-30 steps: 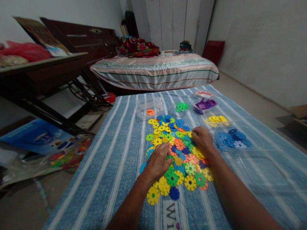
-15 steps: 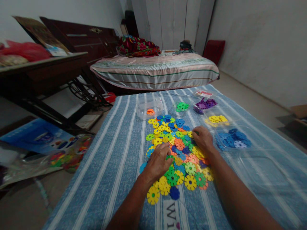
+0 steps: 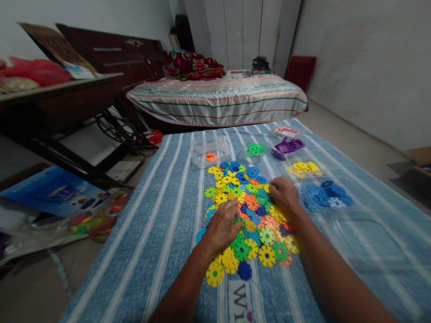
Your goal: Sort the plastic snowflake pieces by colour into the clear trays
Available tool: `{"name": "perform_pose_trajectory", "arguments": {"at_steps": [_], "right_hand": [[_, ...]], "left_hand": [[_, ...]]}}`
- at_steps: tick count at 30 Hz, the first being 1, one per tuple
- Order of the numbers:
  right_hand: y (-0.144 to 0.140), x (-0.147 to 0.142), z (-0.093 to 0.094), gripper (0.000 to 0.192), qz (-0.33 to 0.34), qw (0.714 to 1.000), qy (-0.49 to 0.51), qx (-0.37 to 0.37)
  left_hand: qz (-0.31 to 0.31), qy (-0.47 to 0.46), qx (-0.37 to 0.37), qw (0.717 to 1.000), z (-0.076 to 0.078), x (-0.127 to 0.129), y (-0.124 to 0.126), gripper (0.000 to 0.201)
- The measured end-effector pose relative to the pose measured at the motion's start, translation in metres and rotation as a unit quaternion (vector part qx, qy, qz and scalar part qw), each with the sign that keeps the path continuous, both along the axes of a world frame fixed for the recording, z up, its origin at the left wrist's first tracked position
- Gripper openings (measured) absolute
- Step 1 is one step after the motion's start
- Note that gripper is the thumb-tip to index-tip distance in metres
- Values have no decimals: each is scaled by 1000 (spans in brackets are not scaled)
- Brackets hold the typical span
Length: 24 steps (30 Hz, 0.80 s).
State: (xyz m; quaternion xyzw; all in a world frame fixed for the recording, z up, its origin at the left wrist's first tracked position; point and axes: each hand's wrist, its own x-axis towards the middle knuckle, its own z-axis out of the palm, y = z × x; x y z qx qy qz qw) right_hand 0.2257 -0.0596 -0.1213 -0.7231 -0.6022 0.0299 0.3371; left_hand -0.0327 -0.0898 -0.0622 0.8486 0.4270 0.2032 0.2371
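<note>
Nothing has shifted since earlier: left hand (image 3: 222,226) and right hand (image 3: 284,194) rest flat, fingers spread, holding nothing, on the snowflake discs (image 3: 251,215); sorting continues, next a pinch.

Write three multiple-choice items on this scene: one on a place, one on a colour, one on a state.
1. Where do both hands rest?
A. on the pile of toy discs
B. on the bed
C. on the wooden table

2. What colour are the discs in the tray beside the right hand?
A. orange
B. blue
C. green

3. How is the left hand?
A. raised, gripping a disc
B. palm down on the discs
C. out of view

Answers:
1 A: left hand and right hand lie on the pile.
2 B: the tray holds blue discs.
3 B: it lies flat.
</note>
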Motion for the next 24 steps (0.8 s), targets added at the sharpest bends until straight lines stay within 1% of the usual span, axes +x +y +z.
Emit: {"name": "perform_pose_trajectory", "arguments": {"at_steps": [3, 7, 9, 11, 13, 15, 17, 19, 22, 24], "right_hand": [[0, 0, 0, 22, -1, 1000, -2, -1], [0, 0, 0, 22, 1, 1000, -4, -5], [0, 1, 0, 22, 1, 1000, -5, -4], [1, 1, -1, 22, 1, 1000, -2, -1], [1, 0, -2, 22, 3, 1000, 2, 1], [1, 0, -2, 22, 7, 1000, 5, 5], [2, -1, -3, 23, 9, 1000, 4, 8], [2, -1, -3, 22, 12, 1000, 0, 8], [2, -3, -3, 22, 10, 1000, 1, 11], [2, -4, -2, 21, 10, 1000, 3, 11]], "left_hand": [[1, -13, -2, 1000, 1, 1, 0, 17], [11, -50, -20, 998, 9, 2, 0, 16], [29, -72, -39, 996, 13, 4, 1, 16], [65, -100, -75, 990, 16, 5, 1, 15], [114, -148, -128, 974, 18, 7, 3, 17], [155, -198, -192, 948, 18, 8, 5, 18], [180, -224, -245, 926, 18, 9, 8, 19], [193, -226, -280, 913, 20, 11, 14, 20], [207, -246, -315, 893, 28, 21, 34, 18], [214, -282, -334, 873, 39, 37, 56, 17]]}}
